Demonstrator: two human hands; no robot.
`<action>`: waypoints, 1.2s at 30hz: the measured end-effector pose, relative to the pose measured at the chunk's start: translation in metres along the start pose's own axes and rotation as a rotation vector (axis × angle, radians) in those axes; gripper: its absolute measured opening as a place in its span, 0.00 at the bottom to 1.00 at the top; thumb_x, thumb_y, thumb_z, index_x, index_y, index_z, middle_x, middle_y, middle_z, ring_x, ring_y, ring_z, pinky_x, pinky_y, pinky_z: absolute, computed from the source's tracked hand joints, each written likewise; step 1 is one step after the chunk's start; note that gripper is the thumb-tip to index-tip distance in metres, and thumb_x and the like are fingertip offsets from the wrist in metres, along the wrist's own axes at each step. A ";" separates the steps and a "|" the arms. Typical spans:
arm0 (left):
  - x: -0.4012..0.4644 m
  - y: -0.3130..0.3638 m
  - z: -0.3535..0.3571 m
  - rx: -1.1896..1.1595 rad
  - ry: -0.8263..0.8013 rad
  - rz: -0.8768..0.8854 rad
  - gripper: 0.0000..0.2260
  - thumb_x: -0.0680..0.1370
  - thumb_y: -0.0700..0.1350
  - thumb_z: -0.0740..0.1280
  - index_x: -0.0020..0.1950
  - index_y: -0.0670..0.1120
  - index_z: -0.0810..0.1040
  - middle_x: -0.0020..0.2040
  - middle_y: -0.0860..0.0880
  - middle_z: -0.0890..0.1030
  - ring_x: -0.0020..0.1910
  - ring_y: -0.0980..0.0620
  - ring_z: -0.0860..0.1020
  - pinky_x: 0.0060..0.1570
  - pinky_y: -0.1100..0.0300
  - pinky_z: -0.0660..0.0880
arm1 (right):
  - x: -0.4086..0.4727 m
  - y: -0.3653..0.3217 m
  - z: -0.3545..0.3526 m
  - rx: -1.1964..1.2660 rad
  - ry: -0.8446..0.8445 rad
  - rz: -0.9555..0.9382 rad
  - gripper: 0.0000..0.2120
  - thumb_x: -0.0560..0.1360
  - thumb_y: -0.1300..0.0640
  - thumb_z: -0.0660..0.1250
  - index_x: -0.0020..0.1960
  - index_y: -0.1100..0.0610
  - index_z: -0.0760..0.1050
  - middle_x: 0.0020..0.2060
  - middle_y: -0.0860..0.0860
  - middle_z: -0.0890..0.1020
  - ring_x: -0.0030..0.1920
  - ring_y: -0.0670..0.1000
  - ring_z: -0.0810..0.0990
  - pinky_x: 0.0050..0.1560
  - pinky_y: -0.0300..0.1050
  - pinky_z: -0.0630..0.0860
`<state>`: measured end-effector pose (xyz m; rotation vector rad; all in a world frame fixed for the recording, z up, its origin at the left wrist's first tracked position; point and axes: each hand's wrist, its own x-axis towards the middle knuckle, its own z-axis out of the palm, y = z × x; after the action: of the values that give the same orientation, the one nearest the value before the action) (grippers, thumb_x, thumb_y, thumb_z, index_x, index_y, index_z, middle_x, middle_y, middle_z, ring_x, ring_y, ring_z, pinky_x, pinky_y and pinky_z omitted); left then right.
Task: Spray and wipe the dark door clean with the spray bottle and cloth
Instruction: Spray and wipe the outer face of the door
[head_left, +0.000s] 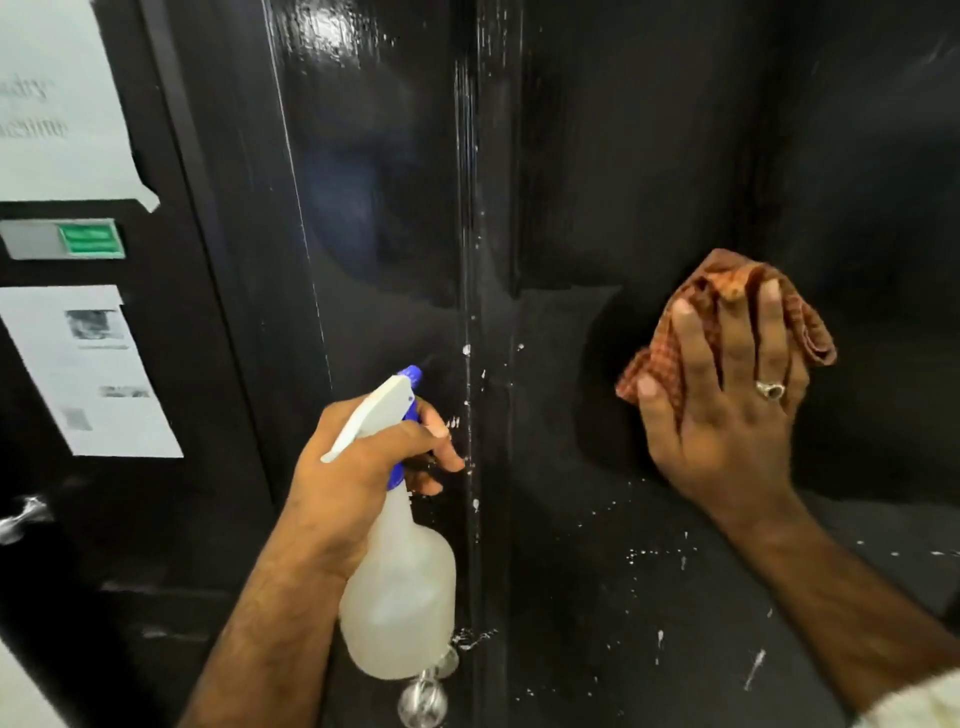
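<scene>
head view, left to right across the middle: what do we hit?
Paper notices → left hand gripping the spray bottle → white-flecked door edge → right hand pressing the orange cloth to the dark door.

The door (597, 182) is glossy black, with small white specks and drips. The spray bottle (397, 587) is translucent white with a white head and a blue nozzle and trigger. The cloth (727, 306) is orange-brown with a fine check pattern.
</scene>
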<state>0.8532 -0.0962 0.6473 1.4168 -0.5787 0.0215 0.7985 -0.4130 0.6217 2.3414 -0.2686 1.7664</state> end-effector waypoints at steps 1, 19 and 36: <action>0.001 0.000 -0.005 -0.006 -0.004 -0.001 0.04 0.70 0.43 0.72 0.42 0.44 0.85 0.40 0.37 0.85 0.45 0.35 0.86 0.37 0.54 0.81 | 0.014 -0.019 0.001 0.015 0.029 0.064 0.33 0.85 0.41 0.60 0.86 0.53 0.57 0.85 0.60 0.55 0.85 0.65 0.51 0.81 0.67 0.53; 0.008 0.018 -0.071 -0.049 -0.043 0.023 0.04 0.72 0.43 0.72 0.40 0.45 0.86 0.40 0.38 0.85 0.44 0.38 0.87 0.39 0.49 0.84 | 0.087 -0.156 0.005 0.010 0.061 -0.035 0.29 0.87 0.43 0.57 0.85 0.52 0.60 0.85 0.57 0.58 0.85 0.62 0.52 0.79 0.68 0.57; 0.016 0.022 -0.090 -0.047 -0.004 -0.006 0.11 0.80 0.35 0.69 0.39 0.45 0.86 0.40 0.39 0.85 0.42 0.41 0.87 0.37 0.52 0.85 | 0.125 -0.158 0.003 0.067 0.134 -0.046 0.27 0.87 0.47 0.57 0.85 0.53 0.62 0.85 0.55 0.58 0.86 0.60 0.52 0.81 0.67 0.54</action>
<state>0.8925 -0.0140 0.6700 1.3731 -0.5747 -0.0004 0.8767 -0.2653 0.7337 2.2414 -0.1358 1.9282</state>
